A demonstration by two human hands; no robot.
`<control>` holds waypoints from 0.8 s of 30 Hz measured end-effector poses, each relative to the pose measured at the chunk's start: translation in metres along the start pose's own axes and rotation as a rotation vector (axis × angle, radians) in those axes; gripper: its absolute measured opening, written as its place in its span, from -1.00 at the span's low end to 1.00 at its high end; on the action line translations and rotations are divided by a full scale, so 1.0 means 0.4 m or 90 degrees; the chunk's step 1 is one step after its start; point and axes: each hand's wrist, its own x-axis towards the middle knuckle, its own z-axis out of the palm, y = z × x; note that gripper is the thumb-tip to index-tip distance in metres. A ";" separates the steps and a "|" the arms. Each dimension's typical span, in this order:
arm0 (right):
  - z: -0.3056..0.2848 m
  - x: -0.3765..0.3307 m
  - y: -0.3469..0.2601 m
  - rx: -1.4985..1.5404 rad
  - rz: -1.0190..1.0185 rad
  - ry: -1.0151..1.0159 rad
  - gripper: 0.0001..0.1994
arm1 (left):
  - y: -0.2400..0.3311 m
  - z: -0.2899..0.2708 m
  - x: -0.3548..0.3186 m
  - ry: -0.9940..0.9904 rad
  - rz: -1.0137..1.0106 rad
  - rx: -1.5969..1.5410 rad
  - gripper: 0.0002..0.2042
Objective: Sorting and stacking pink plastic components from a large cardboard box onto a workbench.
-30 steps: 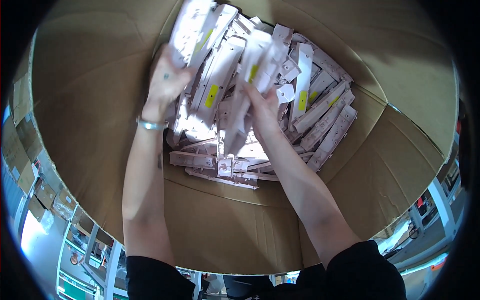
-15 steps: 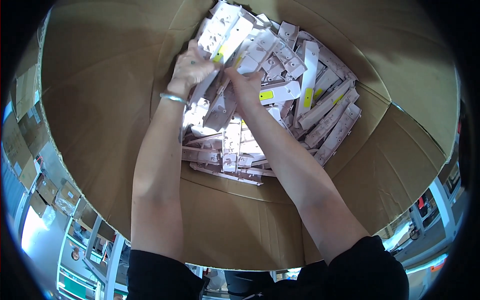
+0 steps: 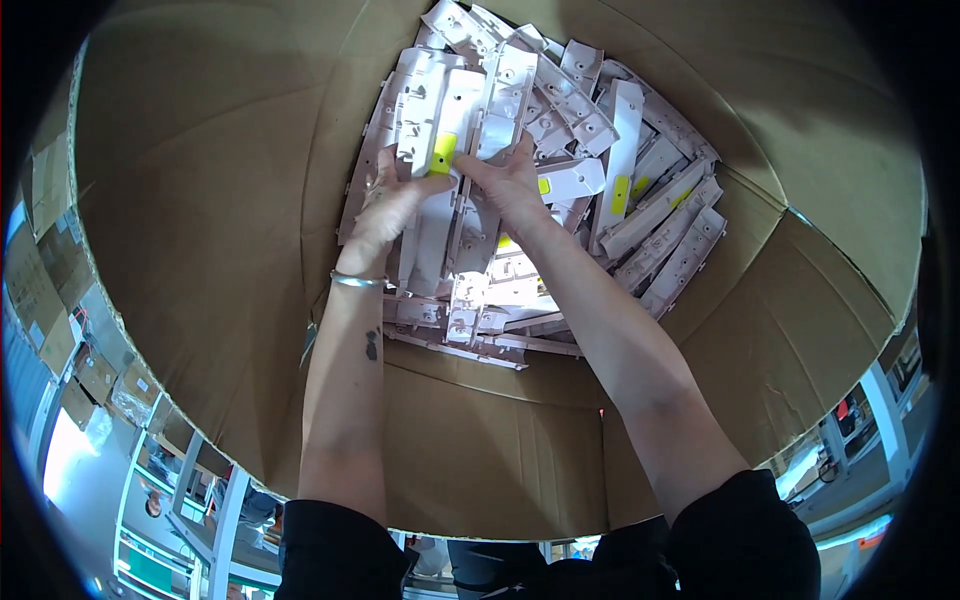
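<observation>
Inside a deep cardboard box, my left hand (image 3: 392,210) grips the left side of a bundle of long white plastic housings (image 3: 457,100). The front one bears a yellow patch (image 3: 444,150), and my left thumb lies close below it. On the bundle's other side, my right hand (image 3: 508,188) is closed around a long ribbed housing, its thumb pointing toward the left thumb. Most fingertips are hidden behind the pieces. The bundle stands lengthwise, over a pile of similar white housings (image 3: 623,150). Exactly how many pieces I hold cannot be made out.
Brown cardboard walls (image 3: 200,220) surround the pile on all sides, and the near rim (image 3: 500,538) passes below my forearms. More housings lean at the right of the pile (image 3: 685,260). Outside stand metal frames (image 3: 228,530), stacked cartons and, at lower left, a person.
Both hands have come nearer to me and a little right, and the tilted housings in them now stand straighter. My left hand has turned with its thumb across the front.
</observation>
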 end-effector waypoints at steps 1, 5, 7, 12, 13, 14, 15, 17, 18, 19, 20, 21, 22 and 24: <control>0.003 -0.001 0.008 0.000 0.000 -0.002 -0.39 | -0.008 -0.010 0.003 -0.093 0.021 -0.254 -0.24; -0.004 0.002 0.002 -0.067 -0.018 0.021 -0.35 | -0.029 0.000 0.016 -0.132 0.089 -0.598 -0.13; -0.023 0.014 -0.004 -0.062 0.124 0.031 -0.27 | -0.052 0.002 0.031 -0.131 0.121 -0.646 -0.05; -0.045 -0.014 -0.032 -0.069 0.158 0.004 -0.18 | -0.012 -0.063 0.037 -0.336 0.081 -0.533 -0.25; -0.044 -0.019 -0.035 -0.054 0.165 -0.018 -0.16 | 0.004 -0.086 0.021 -0.361 0.069 -0.547 -0.31; -0.044 -0.019 -0.038 -0.053 0.164 -0.015 -0.16 | 0.016 -0.101 0.010 -0.388 0.060 -0.560 -0.37; -0.042 -0.017 -0.041 -0.006 0.198 -0.086 -0.14 | 0.008 -0.092 0.009 -0.390 0.061 -0.558 -0.37; -0.036 -0.010 -0.043 0.028 0.191 -0.162 -0.09 | -0.013 -0.067 0.013 -0.338 0.063 -0.575 -0.49; -0.036 -0.006 -0.045 0.030 0.186 -0.159 -0.09 | -0.015 -0.063 0.014 -0.341 0.068 -0.572 -0.49; -0.039 -0.001 -0.048 0.019 0.188 -0.168 -0.08 | -0.017 -0.059 0.011 -0.361 0.070 -0.603 -0.51; -0.034 -0.001 -0.046 0.012 0.196 -0.180 -0.07 | -0.028 -0.059 0.005 -0.378 0.065 -0.631 -0.54; -0.024 -0.004 -0.058 0.006 0.205 -0.193 -0.09 | -0.037 -0.056 0.005 -0.345 0.057 -0.644 -0.53; -0.025 -0.009 -0.076 0.008 0.200 -0.190 -0.09 | -0.054 -0.063 -0.003 -0.369 0.078 -0.643 -0.51; -0.017 -0.025 -0.116 -0.164 0.119 -0.249 -0.04 | -0.064 -0.070 -0.040 -0.355 0.034 -0.653 -0.51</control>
